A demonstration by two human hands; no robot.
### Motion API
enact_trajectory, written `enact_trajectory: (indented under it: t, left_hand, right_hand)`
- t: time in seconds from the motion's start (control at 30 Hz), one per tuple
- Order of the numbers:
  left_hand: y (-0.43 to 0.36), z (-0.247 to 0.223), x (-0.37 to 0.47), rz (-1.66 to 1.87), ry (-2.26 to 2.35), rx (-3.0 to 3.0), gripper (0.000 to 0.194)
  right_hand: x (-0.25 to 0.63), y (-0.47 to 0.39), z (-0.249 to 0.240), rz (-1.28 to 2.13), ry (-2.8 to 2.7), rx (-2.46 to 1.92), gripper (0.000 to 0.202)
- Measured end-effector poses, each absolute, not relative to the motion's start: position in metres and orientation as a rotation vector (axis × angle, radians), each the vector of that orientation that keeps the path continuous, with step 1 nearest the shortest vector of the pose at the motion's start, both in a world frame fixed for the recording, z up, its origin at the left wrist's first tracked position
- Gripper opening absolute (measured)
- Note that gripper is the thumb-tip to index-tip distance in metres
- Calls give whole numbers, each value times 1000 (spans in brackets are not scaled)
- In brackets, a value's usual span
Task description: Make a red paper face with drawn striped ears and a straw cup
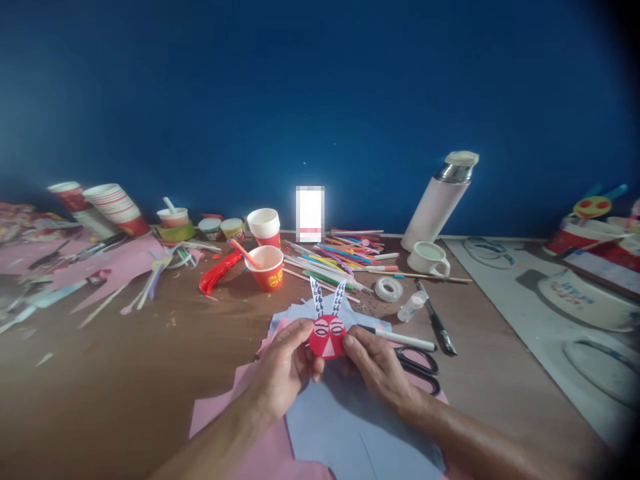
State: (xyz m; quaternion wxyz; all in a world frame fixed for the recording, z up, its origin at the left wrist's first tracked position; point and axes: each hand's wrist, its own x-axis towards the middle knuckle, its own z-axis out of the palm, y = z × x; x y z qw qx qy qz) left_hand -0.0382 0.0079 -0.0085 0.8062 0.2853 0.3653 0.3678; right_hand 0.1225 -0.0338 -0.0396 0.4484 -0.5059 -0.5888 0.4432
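Observation:
Between my two hands is a round red paper face (pixel 328 343) with drawn eyes, a pale triangle at its lower middle and two upright white antennae marked in black. The thumb and fingers of my left hand (pixel 290 360) pinch its left edge. On the opposite edge, my right hand (pixel 373 363) grips it the same way. Light blue paper (pixel 345 427) lies under the hands, over pink paper (pixel 240 393). Just beyond my right hand are black-handled scissors (pixel 420 367), partly hidden, and a white marker (pixel 407 339).
Red paper cups (pixel 267 270) stand ahead, near a red stapler-like object (pixel 217 270). Colored sticks (pixel 345 257) are heaped by the wall. To the right are a tape roll (pixel 389 289), a small bottle (pixel 413 305), a cutter (pixel 440 327), a mug (pixel 428 260) and a thermos (pixel 440 200).

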Motion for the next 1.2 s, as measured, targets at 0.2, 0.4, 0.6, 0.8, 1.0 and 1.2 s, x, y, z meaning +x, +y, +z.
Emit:
enact_trajectory:
  t: [0.2,0.4,0.6,0.8,1.0,1.2]
  left_hand:
    - [8,-9,-38,798,770,601,23]
    - [7,-5,-37,806,809,594,25]
    - [7,-5,-37,811,812,610,26]
    - [8,-9,-37,815,797,630,23]
    - [7,-9,-37,817,785,643,23]
    - [7,-9,-38,819,754,636,22]
  right_hand:
    - [123,-34,-40,1083,-1459,-1246,45]
    - [123,-35,-40,1071,-1478,-1256,44]
    - [123,-34,-40,1053,-1475,-1261,44]
    - [123,-34,-40,1061,-1484,-1259,43]
    - [123,-34,-40,1060,-1484,-1266,44]
    - [124,-32,-40,1046,-1499,-1262,41]
